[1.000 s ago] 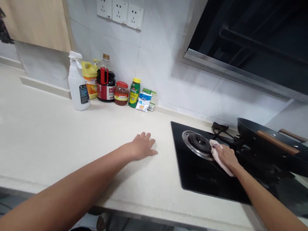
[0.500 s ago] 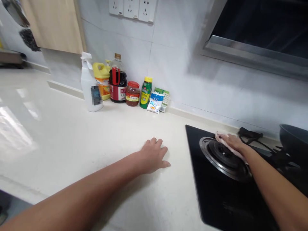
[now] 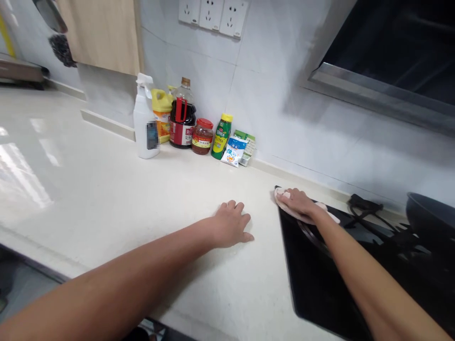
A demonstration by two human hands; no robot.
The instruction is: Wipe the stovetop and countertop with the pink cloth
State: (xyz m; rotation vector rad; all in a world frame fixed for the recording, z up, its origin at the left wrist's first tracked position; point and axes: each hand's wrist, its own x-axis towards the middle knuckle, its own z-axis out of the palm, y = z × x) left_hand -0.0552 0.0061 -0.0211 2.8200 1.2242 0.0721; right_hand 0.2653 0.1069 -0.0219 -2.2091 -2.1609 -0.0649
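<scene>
My right hand [image 3: 297, 201] presses a pale pinkish cloth [image 3: 333, 218] onto the back left corner of the black glass cooktop [image 3: 313, 279]. Its fingers are closed over the cloth's far left part. Under my right forearm, the left burner's metal ring [image 3: 313, 237] is mostly hidden. My left hand [image 3: 232, 225] rests on the white countertop [image 3: 149, 203], left of the cooktop, with its fingers spread and nothing in it.
Along the wall stand a white spray bottle [image 3: 145, 123], a yellow jug [image 3: 162, 111], a dark sauce bottle [image 3: 183, 121], a red-lidded jar [image 3: 202, 137], a green bottle [image 3: 222, 137] and a white-blue packet [image 3: 234, 151]. A dark wok [image 3: 430, 218] sits at right, below the range hood [image 3: 384, 85].
My right hand has slid the cloth left, from the burner to the cooktop's back left corner. My left hand stays on the counter. The view has shifted slightly.
</scene>
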